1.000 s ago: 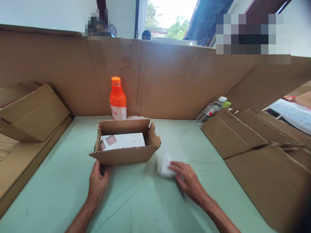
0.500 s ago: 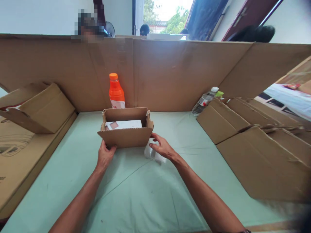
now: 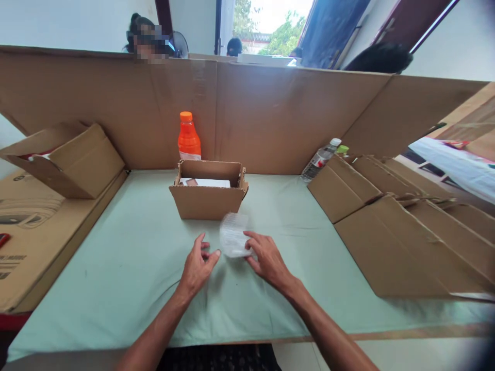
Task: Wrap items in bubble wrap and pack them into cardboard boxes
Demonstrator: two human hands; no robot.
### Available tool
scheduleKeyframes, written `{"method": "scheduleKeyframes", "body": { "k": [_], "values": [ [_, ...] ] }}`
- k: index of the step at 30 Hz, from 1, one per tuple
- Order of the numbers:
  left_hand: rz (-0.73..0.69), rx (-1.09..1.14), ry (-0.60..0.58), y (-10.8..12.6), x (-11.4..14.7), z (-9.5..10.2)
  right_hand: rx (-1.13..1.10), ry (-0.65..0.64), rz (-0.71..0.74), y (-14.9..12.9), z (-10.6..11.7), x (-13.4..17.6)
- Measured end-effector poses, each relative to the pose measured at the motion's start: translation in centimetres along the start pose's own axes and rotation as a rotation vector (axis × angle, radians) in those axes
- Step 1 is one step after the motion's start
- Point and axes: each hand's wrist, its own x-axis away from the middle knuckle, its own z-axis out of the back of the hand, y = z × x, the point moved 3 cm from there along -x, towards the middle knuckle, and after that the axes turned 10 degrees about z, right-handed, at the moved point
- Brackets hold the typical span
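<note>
My right hand [image 3: 269,260] pinches the right side of a crumpled piece of clear bubble wrap [image 3: 234,236], which is raised a little off the cloth. To its left, my left hand [image 3: 198,267] has its fingers apart and holds nothing; its thumb and fingers point toward the bubble wrap without touching it. Just beyond both hands stands an open cardboard box [image 3: 211,202] with a white box [image 3: 216,183] inside. Behind that box is an orange bottle [image 3: 189,138] with an orange cap, its lower part hidden.
Several cardboard boxes [image 3: 381,252] are on the right, with a clear bottle [image 3: 320,161] leaning beside them. An open carton [image 3: 87,162] rests on a large flat box [image 3: 31,247] at left. A cardboard wall [image 3: 266,123] closes off the back of the cloth-covered table [image 3: 147,221].
My left hand has let go of the cardboard box and come nearer to me and rightward. The bubble wrap, flat by the box before, is now lifted in my right hand.
</note>
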Motion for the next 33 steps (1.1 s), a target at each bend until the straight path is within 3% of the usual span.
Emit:
{"method": "scheduleKeyframes", "body": {
  "k": [3, 7, 11, 12, 15, 18, 23, 28, 31, 33],
  "values": [
    [0.063, 0.035, -0.063, -0.3, 0.3, -0.1, -0.106, 0.064, -0.015, -4.4, -2.4, 1.5],
    [0.071, -0.004, -0.035, -1.5, 1.0, 2.1, -0.275, -0.016, 0.062, -8.7, -4.5, 3.2],
    [-0.018, -0.043, 0.184, -1.5, 2.2, 4.8, -0.34, 0.049, 0.018, -8.1, -3.5, 3.0],
    [-0.07, -0.057, 0.189, -1.1, 2.4, 5.1, -0.328, 0.051, -0.006, -7.6, -3.4, 2.4],
    [-0.189, -0.118, -0.029, -0.1, 2.5, 4.5, -0.245, -0.04, -0.042, -7.3, -3.8, 0.7],
    [-0.18, -0.14, -0.205, -0.2, 1.8, 3.7, -0.179, -0.191, 0.019, -9.7, -4.7, 0.9],
    [-0.187, -0.132, -0.214, -1.7, 1.2, 3.9, -0.47, -0.324, 0.271, -15.6, -3.6, 6.5],
    [-0.205, -0.135, -0.222, -2.3, 1.4, 4.0, -0.725, -0.166, 0.114, -15.7, -1.8, 8.6],
    [-0.219, -0.145, -0.226, -2.1, 1.5, 3.9, -0.705, -0.145, 0.08, -16.2, -3.1, 7.8],
    [-0.225, -0.151, -0.226, -2.0, 1.5, 4.0, -0.677, -0.204, 0.114, -17.2, -4.2, 7.1]
  ]
}}
